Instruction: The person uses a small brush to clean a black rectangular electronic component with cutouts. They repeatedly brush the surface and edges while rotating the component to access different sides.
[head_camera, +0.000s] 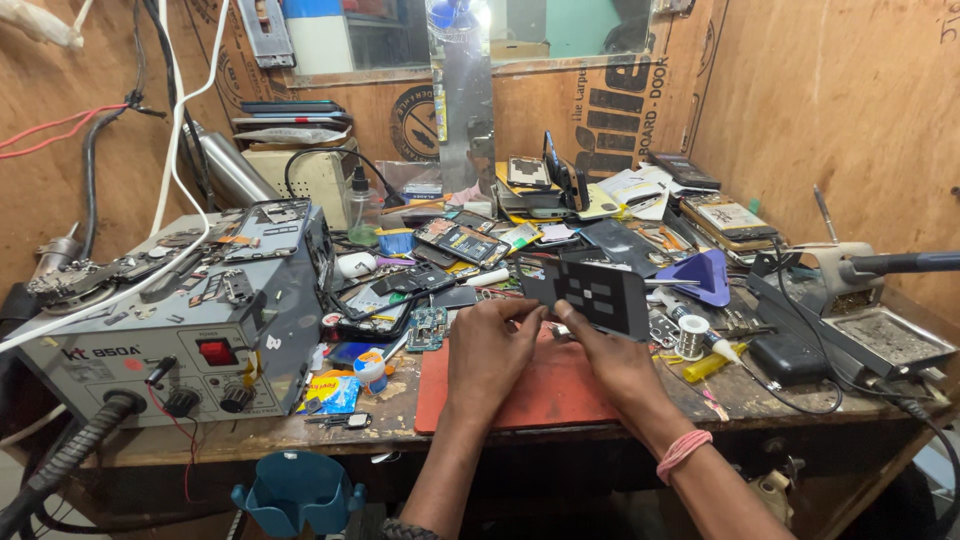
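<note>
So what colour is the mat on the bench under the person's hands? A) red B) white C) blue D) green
A: the flat mat lying on the wooden bench beneath the left hand and the right hand is red, and both hands hold a dark phone panel just above it.

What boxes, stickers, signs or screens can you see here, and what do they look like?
Grey box machine, left of the bench: red switch, black knobs, dark lettering.
Printed boards, back wall: brown, big black letters.
Round stamp, back wall: black ring on brown.
Blue packet, front edge beside the machine: crinkled, yellow patch.
Dark panel, held in both hands: black, pale squares.
</note>
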